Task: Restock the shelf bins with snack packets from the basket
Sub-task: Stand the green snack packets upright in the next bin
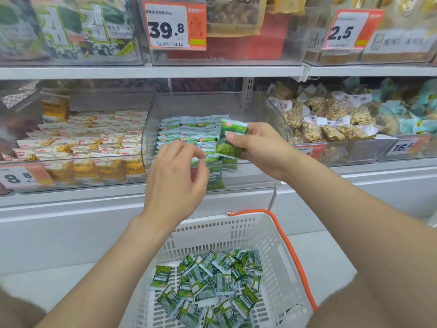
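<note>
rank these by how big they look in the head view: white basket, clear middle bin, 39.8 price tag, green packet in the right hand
1-2. white basket and clear middle bin: about alike; basket is nearer and cut off, so no ranking
3. 39.8 price tag
4. green packet in the right hand

basket (272, 235) cut off at bottom edge, left hand (175, 183) covering middle bin (248, 107) front, top-shelf bags (71, 27) cropped

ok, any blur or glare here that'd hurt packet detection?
Head view: even lighting, no hard shadows; left hand slightly motion-blurred; green packet in the right hand a bit soft; hazy reflections on the clear bin wall; packets in the basket fairly sharp.
</note>
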`<state>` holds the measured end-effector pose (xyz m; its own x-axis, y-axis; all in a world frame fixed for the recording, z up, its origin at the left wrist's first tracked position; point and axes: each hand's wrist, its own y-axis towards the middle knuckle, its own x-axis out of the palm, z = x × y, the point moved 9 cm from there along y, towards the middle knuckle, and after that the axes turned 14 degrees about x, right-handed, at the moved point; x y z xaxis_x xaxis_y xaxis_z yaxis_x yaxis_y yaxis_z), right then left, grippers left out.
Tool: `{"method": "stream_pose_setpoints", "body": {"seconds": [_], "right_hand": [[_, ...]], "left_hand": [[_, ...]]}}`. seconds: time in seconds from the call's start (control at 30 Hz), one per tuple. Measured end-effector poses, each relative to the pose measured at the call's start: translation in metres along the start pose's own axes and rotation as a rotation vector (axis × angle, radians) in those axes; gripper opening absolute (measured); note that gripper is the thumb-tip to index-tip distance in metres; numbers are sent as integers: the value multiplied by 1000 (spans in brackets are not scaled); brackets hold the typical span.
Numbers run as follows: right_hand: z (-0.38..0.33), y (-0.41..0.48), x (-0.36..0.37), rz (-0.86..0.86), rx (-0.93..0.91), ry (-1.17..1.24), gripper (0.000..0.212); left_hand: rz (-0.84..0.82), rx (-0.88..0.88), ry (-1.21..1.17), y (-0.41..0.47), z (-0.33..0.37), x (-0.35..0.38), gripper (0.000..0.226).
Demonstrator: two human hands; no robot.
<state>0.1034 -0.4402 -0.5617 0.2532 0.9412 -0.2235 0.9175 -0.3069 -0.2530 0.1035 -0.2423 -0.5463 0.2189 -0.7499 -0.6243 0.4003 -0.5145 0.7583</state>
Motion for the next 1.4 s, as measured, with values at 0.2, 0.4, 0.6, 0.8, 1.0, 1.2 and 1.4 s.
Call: {"method": "stream_pose_setpoints", "body": {"seconds": [0.2, 0.4, 0.6, 0.8, 1.0, 1.2, 1.4], "right_hand": [[10, 37, -29, 259, 65, -205, 29], [17, 59, -21, 276, 165, -683, 61], [11, 62, -12, 272, 108, -816, 49], [-3, 70, -7, 252, -30, -886, 36], [11, 71, -14, 334, 91, -891, 73], [5, 60, -17, 375, 27, -930, 53], [-33, -14, 31, 294, -344, -988, 16]], "left_hand": [[-439, -11, 286, -14, -22, 49, 60], [-364, -22, 355, -13, -23, 54, 40], [-292, 0, 337, -15, -22, 55, 32], [-292, 4, 340, -14, -23, 54, 30], [-259, 55, 303, -15, -21, 51, 27], [-247, 51, 290, -17, -22, 49, 38], [94, 160, 253, -26, -3, 21, 20]]}}
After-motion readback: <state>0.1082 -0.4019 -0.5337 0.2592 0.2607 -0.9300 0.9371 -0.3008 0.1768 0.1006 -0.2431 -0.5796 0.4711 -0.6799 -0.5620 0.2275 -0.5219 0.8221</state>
